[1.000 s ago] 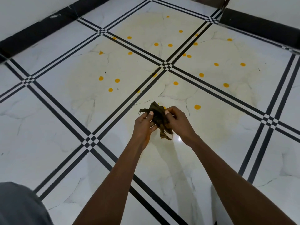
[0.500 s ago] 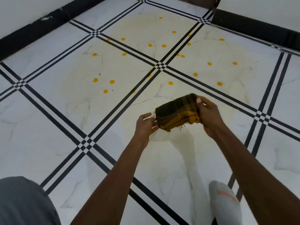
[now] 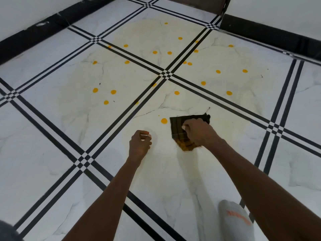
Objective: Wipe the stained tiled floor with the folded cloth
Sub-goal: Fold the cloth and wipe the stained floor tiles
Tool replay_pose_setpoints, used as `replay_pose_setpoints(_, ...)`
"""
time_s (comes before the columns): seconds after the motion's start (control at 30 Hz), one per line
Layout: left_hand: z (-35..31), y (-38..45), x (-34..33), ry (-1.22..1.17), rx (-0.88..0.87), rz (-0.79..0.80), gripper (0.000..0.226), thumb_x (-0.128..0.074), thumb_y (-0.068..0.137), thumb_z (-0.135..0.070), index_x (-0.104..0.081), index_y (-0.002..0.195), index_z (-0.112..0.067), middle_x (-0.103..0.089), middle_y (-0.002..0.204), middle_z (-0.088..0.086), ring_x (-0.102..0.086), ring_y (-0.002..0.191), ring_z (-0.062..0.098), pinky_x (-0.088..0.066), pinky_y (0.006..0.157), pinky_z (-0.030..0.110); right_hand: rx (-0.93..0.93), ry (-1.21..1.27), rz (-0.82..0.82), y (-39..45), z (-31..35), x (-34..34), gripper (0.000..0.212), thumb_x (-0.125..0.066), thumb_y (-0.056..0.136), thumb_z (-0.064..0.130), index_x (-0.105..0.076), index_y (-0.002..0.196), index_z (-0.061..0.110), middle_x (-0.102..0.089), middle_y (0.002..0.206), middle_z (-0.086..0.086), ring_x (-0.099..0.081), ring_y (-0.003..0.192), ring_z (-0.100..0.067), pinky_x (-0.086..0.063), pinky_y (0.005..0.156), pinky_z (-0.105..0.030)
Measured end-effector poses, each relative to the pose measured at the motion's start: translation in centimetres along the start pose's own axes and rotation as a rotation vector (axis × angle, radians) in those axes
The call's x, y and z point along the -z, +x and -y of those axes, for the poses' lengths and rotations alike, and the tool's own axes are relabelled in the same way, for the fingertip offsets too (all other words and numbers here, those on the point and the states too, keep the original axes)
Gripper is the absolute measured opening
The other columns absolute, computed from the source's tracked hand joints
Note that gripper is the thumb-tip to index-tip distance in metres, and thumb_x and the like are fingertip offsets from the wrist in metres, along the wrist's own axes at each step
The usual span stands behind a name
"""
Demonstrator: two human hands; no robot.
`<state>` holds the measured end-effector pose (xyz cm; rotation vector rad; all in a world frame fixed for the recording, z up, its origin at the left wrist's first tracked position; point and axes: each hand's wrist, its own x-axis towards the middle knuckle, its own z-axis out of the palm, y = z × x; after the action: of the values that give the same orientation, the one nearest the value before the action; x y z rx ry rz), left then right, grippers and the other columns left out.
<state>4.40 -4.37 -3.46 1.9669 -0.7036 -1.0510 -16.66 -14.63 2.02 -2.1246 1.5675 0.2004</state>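
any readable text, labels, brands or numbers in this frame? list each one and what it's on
Orange lettering on the white sock: present, too blurred to read.
Dark brown and yellow checked folded cloth: no text visible.
White marble-look tiled floor with black stripe borders: no text or numbers, only round yellow-orange stain spots.
Nothing else in the head view carries writing.

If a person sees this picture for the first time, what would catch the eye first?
Probably the orange-yellow spots scattered over a pale yellowish stain on the white tiled floor, mostly in the upper middle. Next, the dark folded cloth lying flat on the floor right of centre, under the right hand. The left hand hovers beside it, holding nothing.
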Motion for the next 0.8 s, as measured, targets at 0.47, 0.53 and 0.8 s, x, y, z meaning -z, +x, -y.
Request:
replay_pose_setpoints(0.47, 4.8, 7.6, 1.5, 0.784, -0.423, -0.243, 0.039, -0.057, 0.100, -0.022, -0.055, 0.137, -0.009, -0.053, 0.144, 0.015, -0.047, 0.134, 0.038, -0.042, 0.110, 0.048, 0.156, -0.347, -0.256, 5.1, -6.4, -9.8, 0.073, -0.016, 0.104, 0.062, -0.026, 0.164, 0.021, -0.023, 0.171, -0.015, -0.017, 0.160, -0.035, 0.013, 0.119, -0.074)
replay_pose_setpoints(0.53, 4.8, 7.7, 1.5, 0.829, -0.404, -0.212, 0.045, -0.054, 0.102, -0.025, -0.050, 0.145, -0.010, -0.046, 0.154, 0.018, -0.040, 0.143, 0.041, -0.038, 0.116, 0.052, 0.163, -0.382, -0.250, 5.5, -6.8, -9.4, 0.076, -0.016, 0.104, 0.063, -0.026, 0.164, 0.018, -0.023, 0.171, -0.017, -0.016, 0.160, -0.037, 0.007, 0.122, -0.074)
replay_pose_setpoints(0.8, 1.7, 6.6, 2.3, 0.833, -0.195, -0.049, 0.055, -0.049, 0.106, -0.030, -0.037, 0.157, -0.013, -0.033, 0.165, 0.014, -0.025, 0.155, 0.037, -0.031, 0.123, 0.052, 0.202, -0.241, -0.152, 6.2, -6.7, -8.4, 0.076, -0.017, 0.105, 0.060, -0.016, 0.166, 0.015, -0.010, 0.174, -0.012, -0.008, 0.162, -0.030, -0.009, 0.127, -0.065)
